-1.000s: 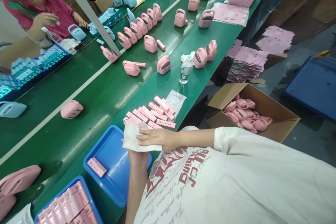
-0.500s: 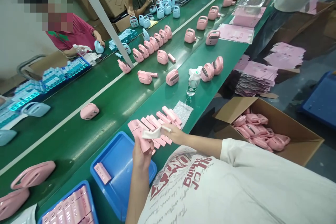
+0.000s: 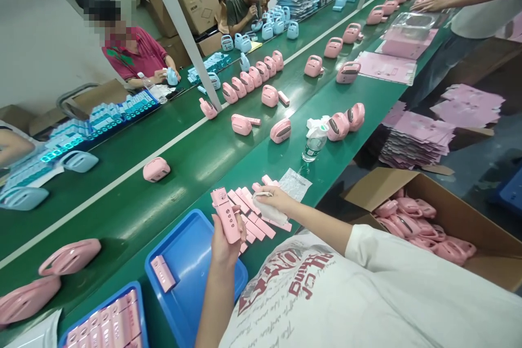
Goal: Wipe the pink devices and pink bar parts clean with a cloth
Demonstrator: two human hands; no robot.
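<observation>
A pink handheld device [image 3: 225, 216] with a row of round buttons stands tilted in my left hand [image 3: 225, 242], its fingers wrapped round the lower part. My right hand [image 3: 274, 198] pinches a white cloth [image 3: 271, 212], which hangs down over the loose devices and is apart from the held one. Several more pink devices [image 3: 258, 227] lie in rows on the green table just beyond and beside my hands. A single pink device [image 3: 162, 273] rests in the blue tray [image 3: 179, 288] left of my left hand.
A second blue tray [image 3: 142, 304] holds several pink devices. Pink handled units [image 3: 281, 130] stand along the green belt. A water bottle [image 3: 313, 147] topped with tissue is on the table. An open carton [image 3: 495, 261] of pink units stands at right. Co-workers [image 3: 141, 54] sit across.
The white cloth has come away from the device as my right hand moved to the right. The device's button face now shows in my left hand. The view has shifted slightly.
</observation>
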